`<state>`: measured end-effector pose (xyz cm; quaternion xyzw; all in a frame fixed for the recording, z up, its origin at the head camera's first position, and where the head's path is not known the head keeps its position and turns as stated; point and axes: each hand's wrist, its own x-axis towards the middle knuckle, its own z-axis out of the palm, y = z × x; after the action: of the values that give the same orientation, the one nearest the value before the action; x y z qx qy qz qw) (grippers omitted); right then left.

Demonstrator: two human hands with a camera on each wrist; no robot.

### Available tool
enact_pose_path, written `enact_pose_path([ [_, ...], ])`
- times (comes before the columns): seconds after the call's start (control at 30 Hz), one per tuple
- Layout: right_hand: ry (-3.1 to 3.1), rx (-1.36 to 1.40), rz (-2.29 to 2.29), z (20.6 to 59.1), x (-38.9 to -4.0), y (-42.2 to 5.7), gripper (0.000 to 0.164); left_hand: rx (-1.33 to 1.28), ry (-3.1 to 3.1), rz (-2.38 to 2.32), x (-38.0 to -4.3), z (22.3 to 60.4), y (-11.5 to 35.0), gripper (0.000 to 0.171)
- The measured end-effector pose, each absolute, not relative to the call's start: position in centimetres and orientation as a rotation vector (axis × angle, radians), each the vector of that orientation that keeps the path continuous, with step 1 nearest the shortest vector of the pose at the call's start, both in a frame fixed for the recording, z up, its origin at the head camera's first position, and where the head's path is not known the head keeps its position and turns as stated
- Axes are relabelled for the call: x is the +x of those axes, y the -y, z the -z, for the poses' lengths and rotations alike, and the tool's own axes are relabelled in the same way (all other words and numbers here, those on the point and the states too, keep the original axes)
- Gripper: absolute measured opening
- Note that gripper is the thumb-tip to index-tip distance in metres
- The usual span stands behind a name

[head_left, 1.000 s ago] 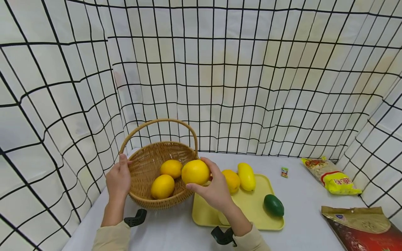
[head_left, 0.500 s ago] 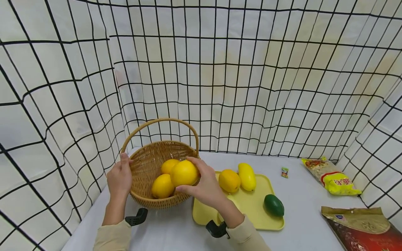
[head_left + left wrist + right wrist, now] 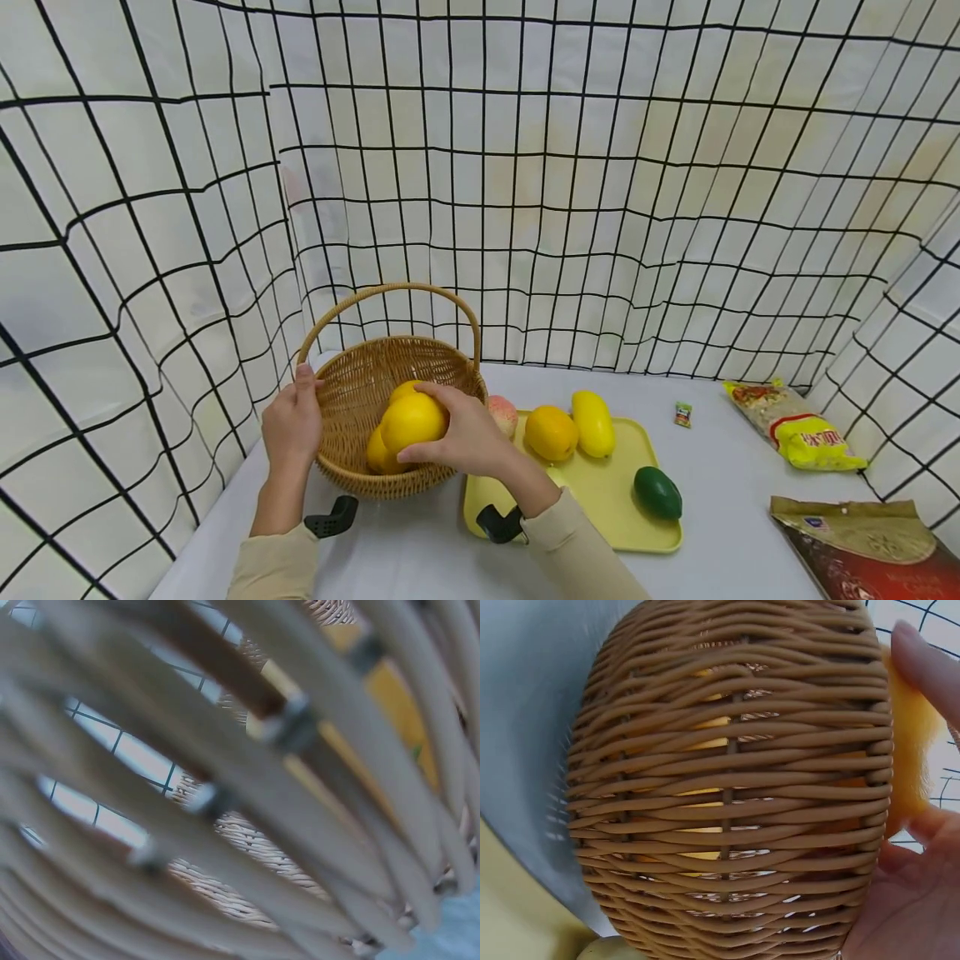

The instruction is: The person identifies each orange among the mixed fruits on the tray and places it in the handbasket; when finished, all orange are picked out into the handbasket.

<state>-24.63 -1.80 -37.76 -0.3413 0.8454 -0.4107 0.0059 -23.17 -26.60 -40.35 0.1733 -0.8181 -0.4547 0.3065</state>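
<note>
My left hand (image 3: 291, 421) grips the left rim of a wicker basket (image 3: 337, 421), thumb over the edge near the foot of its arched handle. The basket leans with its mouth toward me. My right hand (image 3: 476, 433) holds a yellow-orange round fruit, looking like an orange (image 3: 414, 423), inside the mouth. Behind it, partly covered, are two similar yellow fruits (image 3: 381, 457). In the right wrist view, the held orange (image 3: 913, 750) shows past the basket's rim, between thumb and fingers. The left wrist view is filled by blurred basket weave (image 3: 225, 765).
A yellow tray (image 3: 630, 537) right of the basket bears another orange (image 3: 551, 433), a mango-like yellow fruit (image 3: 592, 425) and a dark green avocado (image 3: 657, 493). A pink peach (image 3: 502, 415) shows behind my right hand. Farther right are a small packet (image 3: 682, 415) and two bags (image 3: 813, 442). Netting surrounds the table.
My right hand has moved left with the orange, from the basket's right edge into its mouth, over the other fruits. The peach has come into view. My left hand keeps its grip.
</note>
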Motion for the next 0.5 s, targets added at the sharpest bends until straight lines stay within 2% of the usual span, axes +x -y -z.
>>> enact_pose_path([
  [0.3,-2.562,-1.184,1.057,37.55,-25.28,2.54,0.081,0.454,2.16,1.173,-23.08,40.32,26.35,0.081],
  [0.5,-2.607,-1.208,0.953,37.84,-25.29,2.74,0.086,0.451,2.156,1.157,-23.15,40.24,26.17,0.08],
])
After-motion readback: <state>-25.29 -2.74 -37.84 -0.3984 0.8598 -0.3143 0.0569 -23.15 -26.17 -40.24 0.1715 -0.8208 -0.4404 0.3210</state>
